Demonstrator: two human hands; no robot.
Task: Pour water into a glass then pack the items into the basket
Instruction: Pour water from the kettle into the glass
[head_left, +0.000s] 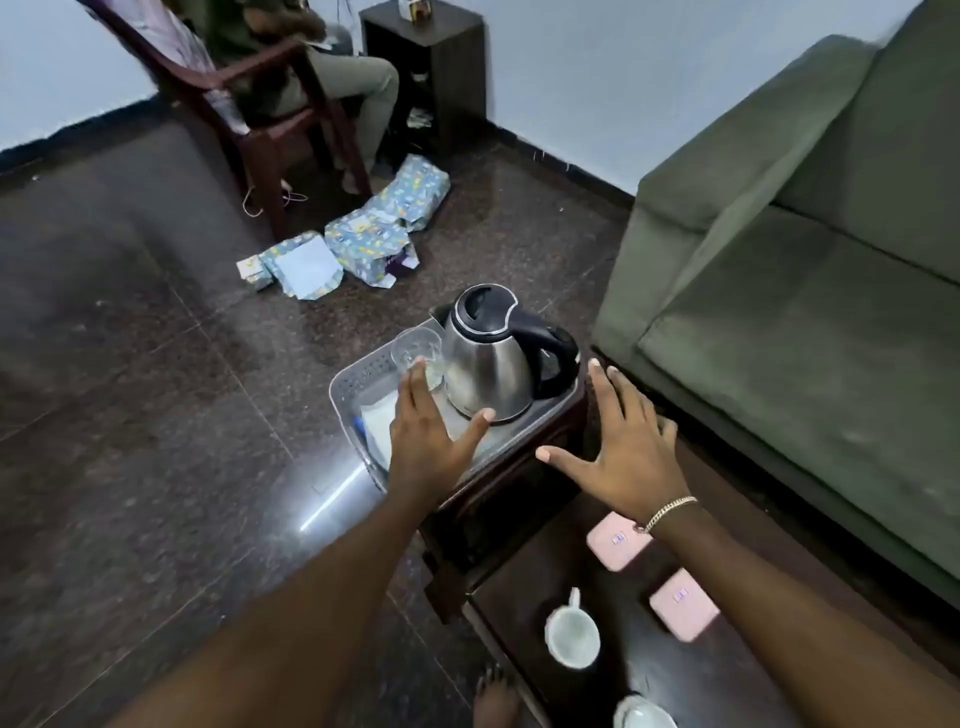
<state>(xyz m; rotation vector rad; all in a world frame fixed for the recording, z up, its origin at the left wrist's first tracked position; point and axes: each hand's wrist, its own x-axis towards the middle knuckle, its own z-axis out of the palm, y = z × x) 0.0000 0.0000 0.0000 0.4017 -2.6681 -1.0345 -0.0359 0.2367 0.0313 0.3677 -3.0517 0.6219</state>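
Though only the head view is given, it shows most of the job behind the person. Both hands are spread flat with fingers apart, holding nothing. The left hand (423, 436) hovers over the basket (358, 379), its fingers (415, 384) just short of the glass (418, 353), which stands inside the basket and seems to hold some water at the bottom, though the clear glass makes the level hard to judge. Just right of the left thumb sits the kettle (491, 358), upright, lid closed, also in the basket, with its base almost touching the thumb tip. Something white and flat lies in the basket left of the left palm; what it is I cannot tell.

The right hand (623, 457) hovers outside the basket, over the dark surface (519, 499), well right of the kettle handle.

Pouring looks done, and glass and kettle are packed. Nearer the body than the right wrist, a white mug (571, 636) and two pink boxes (618, 540) lie on the surface; whether they belong in the basket is unclear. If they do, those remain.
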